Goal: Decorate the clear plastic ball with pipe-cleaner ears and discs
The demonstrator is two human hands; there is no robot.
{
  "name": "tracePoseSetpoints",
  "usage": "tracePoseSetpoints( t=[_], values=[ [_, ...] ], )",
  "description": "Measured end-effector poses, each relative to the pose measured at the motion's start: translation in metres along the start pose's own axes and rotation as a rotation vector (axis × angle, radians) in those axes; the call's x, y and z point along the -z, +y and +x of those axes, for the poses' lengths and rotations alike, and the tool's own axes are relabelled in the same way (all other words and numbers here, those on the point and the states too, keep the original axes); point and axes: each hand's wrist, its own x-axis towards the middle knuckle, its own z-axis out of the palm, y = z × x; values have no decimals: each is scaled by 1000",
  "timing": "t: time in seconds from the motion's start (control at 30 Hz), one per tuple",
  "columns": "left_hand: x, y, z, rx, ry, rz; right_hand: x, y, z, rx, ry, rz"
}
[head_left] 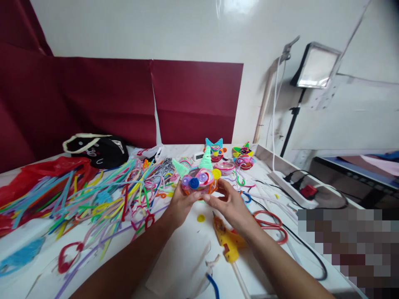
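Observation:
Between both hands, raised above the table, is a pipe-cleaner animal mask [202, 178] with pale green ears, coiled lilac and blue discs and a yellow coil on its right. My left hand [181, 203] is closed on its left side, thumb along the lower edge. On the other side my right hand [227, 203] grips it, thumb under the bottom and fingers behind. Beneath my right forearm lies a yellow glue gun [227, 240], partly covered by it. A small yellow coil [201, 218] rests on the table below the mask.
Loose pipe cleaners [102, 195] spread over the left side, by a red plastic bag [46, 176] and a black bag [96, 150]. Finished-looking animal pieces [215, 150] stand at the back. Orange-handled scissors [271, 226], a power strip [294, 191] and cables lie right.

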Motion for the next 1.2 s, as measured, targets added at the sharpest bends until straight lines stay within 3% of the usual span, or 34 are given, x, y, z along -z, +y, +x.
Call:
tracePoseSetpoints(
  t=[0.4,0.77,1.2],
  values=[
    [-16,6,0,25,13,95,9,-13,-4,-6,-72,268],
    [-26,0,1,16,-89,139,27,-2,-8,-2,-73,247],
    [-21,-6,-4,27,-71,116,31,5,-10,-69,-84,216]
  ],
)
